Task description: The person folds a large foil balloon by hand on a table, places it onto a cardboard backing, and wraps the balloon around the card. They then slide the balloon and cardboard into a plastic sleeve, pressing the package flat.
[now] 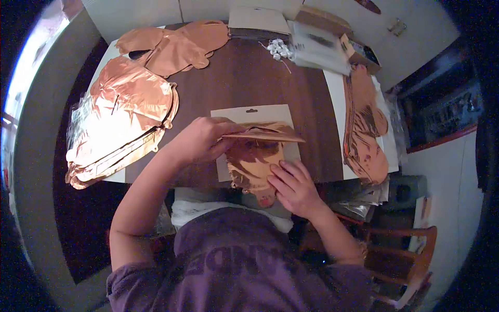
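Observation:
A copper-coloured foil balloon (254, 164), flat and partly folded, lies over a white card (283, 114) with a hanging slot at its top. My left hand (207, 138) grips the folded upper part of the foil at its left end, and the fold stands raised across the card. On the foil's lower right side rests my right hand (295, 188), its fingers stretched out and its thumb mostly hidden. The lower end of the foil, with small tabs, hangs past the card towards my body.
More flat copper foil balloons (132, 93) are piled at the left, others (179, 47) at the back left, and a stack (366, 127) at the right. White cards (258, 21), a white string bundle (279, 49), plastic sleeves (319, 49) and a box (361, 52) stand at the back. A wooden chair (423, 255) is at lower right.

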`<state>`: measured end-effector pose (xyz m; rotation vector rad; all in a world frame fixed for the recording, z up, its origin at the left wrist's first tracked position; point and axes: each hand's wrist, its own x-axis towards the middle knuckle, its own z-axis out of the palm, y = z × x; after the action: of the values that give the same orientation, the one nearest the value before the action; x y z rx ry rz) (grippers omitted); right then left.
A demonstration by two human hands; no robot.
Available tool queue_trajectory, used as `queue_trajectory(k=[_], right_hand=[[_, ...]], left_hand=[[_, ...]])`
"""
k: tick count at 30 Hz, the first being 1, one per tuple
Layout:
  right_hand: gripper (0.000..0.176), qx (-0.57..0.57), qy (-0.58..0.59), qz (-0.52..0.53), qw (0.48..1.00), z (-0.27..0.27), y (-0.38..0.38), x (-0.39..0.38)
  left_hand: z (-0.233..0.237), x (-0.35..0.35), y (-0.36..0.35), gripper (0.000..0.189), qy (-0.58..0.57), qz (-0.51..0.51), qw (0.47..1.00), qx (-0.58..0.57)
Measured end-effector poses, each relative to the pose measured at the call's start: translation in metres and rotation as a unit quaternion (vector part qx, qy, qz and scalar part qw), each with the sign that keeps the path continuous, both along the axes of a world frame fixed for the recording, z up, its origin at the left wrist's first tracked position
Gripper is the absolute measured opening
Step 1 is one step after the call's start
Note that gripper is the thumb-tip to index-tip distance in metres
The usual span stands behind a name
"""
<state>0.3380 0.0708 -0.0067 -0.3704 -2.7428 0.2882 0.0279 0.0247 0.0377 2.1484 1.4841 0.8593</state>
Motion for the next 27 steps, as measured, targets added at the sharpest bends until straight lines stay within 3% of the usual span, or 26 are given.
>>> queue_trajectory(k=[5, 8, 11, 14, 17, 20, 23, 27], right_hand=[[0.024, -0.101, 0.137, -0.038, 0.985, 0.007, 0.021, -0.021], [0.023, -0.201, 0.013, -0.192, 0.961, 0.029, 0.038, -0.057], [0.028, -0.059, -0.101, -0.341, 0.933, 0.005, 0.057, -0.083], [0.035, 0.013, -0.033, -0.404, 0.914, -0.01, 0.056, -0.076], [0.04, -0.02, -0.025, -0.375, 0.926, 0.008, 0.059, -0.042], [0.037, -0.078, 0.075, -0.311, 0.944, 0.024, 0.068, -0.023], [0.053, -0.144, 0.038, -0.146, 0.978, 0.049, 0.065, -0.036], [0.059, -0.049, -0.098, -0.101, 0.989, 0.024, 0.07, -0.07]], left_hand=[[0.004, 0.0, -0.003, 0.037, -0.039, 0.024, 0.998, -0.051], [0.008, 0.001, 0.0, 0.041, -0.091, 0.041, 0.994, -0.052], [-0.004, -0.003, 0.007, 0.048, -0.053, -0.017, 0.998, 0.022], [-0.003, 0.0, 0.0, 0.051, 0.01, -0.027, 0.999, 0.027], [-0.014, 0.002, 0.002, 0.051, 0.137, -0.067, 0.984, 0.094], [-0.023, 0.005, 0.004, 0.043, 0.201, -0.082, 0.968, 0.125], [-0.023, 0.014, 0.001, 0.047, 0.27, -0.068, 0.951, 0.135], [-0.001, 0.022, -0.01, 0.07, 0.276, -0.063, 0.958, 0.036]])
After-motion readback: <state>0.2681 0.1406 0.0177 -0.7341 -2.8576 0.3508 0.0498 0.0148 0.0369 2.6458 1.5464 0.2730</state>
